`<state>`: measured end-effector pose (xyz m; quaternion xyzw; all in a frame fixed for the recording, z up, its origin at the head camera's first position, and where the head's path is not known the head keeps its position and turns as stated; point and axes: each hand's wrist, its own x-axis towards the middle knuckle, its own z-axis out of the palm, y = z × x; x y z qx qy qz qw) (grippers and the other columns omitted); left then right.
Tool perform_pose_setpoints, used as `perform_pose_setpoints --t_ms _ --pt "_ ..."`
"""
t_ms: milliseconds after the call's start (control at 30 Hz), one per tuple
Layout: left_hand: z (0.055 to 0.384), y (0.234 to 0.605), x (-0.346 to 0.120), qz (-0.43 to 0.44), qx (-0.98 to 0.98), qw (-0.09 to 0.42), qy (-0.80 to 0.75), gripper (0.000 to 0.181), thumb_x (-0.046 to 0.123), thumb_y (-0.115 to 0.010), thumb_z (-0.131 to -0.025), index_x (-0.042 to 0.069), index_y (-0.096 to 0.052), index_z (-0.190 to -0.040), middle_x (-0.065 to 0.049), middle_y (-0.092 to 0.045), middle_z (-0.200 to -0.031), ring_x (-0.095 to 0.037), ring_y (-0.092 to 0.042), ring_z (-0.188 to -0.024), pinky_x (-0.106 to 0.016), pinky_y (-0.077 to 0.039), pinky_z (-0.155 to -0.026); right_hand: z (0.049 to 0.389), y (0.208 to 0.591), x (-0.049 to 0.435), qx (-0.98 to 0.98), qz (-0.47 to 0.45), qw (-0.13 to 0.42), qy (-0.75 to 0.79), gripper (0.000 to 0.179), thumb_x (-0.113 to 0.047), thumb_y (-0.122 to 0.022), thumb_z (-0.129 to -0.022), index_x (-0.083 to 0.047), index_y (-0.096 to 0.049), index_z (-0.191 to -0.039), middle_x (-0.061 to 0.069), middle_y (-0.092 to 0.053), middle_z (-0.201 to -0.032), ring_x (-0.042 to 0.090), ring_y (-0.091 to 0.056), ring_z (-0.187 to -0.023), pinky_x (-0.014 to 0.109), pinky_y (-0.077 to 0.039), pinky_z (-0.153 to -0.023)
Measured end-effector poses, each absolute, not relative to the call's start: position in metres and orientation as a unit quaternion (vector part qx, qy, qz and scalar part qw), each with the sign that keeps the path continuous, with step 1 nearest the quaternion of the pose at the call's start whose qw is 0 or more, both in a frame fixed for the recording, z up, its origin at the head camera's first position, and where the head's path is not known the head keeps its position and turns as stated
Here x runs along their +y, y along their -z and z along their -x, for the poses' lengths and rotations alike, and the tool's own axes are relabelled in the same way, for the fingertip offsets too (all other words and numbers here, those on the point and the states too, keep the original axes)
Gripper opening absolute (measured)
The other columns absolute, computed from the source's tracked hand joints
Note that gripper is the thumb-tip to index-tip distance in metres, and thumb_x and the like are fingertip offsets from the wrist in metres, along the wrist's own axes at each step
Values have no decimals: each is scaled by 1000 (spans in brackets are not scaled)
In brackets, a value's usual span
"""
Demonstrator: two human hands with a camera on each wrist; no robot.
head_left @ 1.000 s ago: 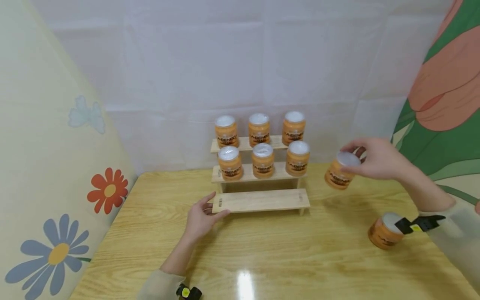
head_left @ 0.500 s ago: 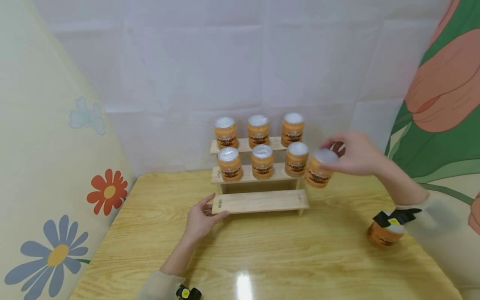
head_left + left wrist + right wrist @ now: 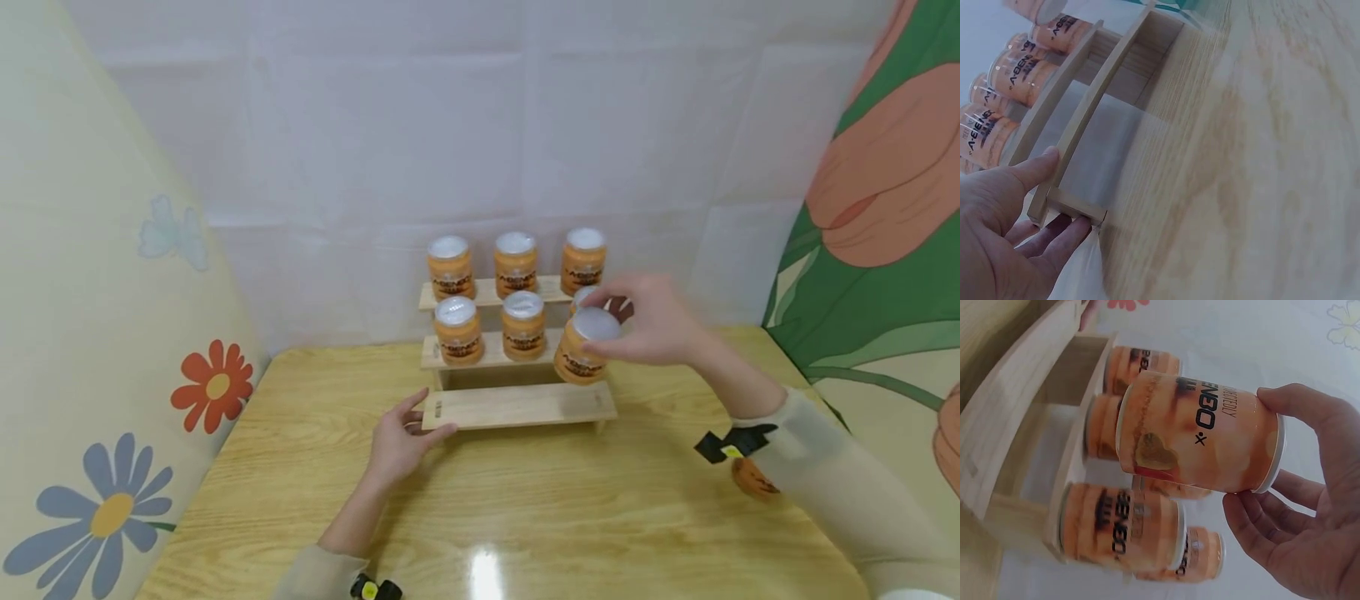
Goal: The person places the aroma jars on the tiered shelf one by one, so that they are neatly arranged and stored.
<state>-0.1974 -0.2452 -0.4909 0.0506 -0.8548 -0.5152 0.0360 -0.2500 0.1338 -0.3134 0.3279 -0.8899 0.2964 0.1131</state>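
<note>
My right hand (image 3: 652, 321) pinches an orange can (image 3: 581, 354) with a pale lid by its upper rim, thumb and fingers on opposite sides. The can hangs slightly tilted over the right end of the lowest step of a wooden three-step stand (image 3: 517, 404). In the right wrist view the held can (image 3: 1197, 431) overlaps other cans behind it. My left hand (image 3: 397, 442) grips the left end of the lowest step. The left wrist view has the thumb on top of the board (image 3: 1079, 125) and fingers below, against its leg (image 3: 1075, 205).
Three matching cans stand on the top step, one at its left end (image 3: 451, 273). The middle step bears three more, including a left can (image 3: 459, 340); its right can is mostly hidden. Another can (image 3: 752, 479) on the table (image 3: 600, 525) is partly behind my right wrist.
My right hand has carried the can leftward from beside the stand to over the lowest step's right end. My left hand keeps its grip on the stand.
</note>
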Motion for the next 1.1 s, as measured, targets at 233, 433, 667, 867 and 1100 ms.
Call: perform_pose_setpoints --t_ms 233,433,667,867,1100 --pt "198 491 -246 -53 -851 28 522 85 25 -93 -85 8 -52 -157 -19 -70 -118 -28 -73 -107 -28 -64 -85 247 323 101 -875 -368 132 -285 52 -36 -97 -74 -11 -77 -115 2 -75 -98 14 -67 -81 31 -61 -69" --pt "197 489 -249 -54 -847 20 528 84 23 -93 -85 8 -52 -157 -21 -72 -119 -28 -74 -105 -28 -63 -85 246 332 65 -860 -399 134 -289 53 -37 -98 -72 -10 -76 -112 0 -75 -97 13 -64 -80 29 -58 -68" --pt "199 489 -250 -38 -843 20 536 81 16 -93 -84 5 -54 -154 -26 -73 -120 -31 -75 -105 -34 -64 -89 243 342 34 -843 -432 157 -281 49 -37 -98 -75 -11 -75 -109 -1 -75 -97 9 -61 -78 22 -52 -68" --pt "199 487 -250 -37 -838 11 544 81 13 -91 -85 3 -52 -155 -28 -73 -121 -33 -76 -106 -31 -64 -87 241 353 11 -843 -434 146 -282 48 -38 -97 -78 -11 -73 -110 2 -75 -104 12 -66 -88 21 -57 -73" --pt "198 487 -250 -34 -839 0 543 81 14 -89 -88 3 -49 -157 -29 -72 -125 -35 -75 -111 -29 -64 -86 241 367 -10 -858 -419 120 -269 42 -38 -94 -82 -13 -74 -109 4 -74 -111 18 -70 -103 27 -62 -83"
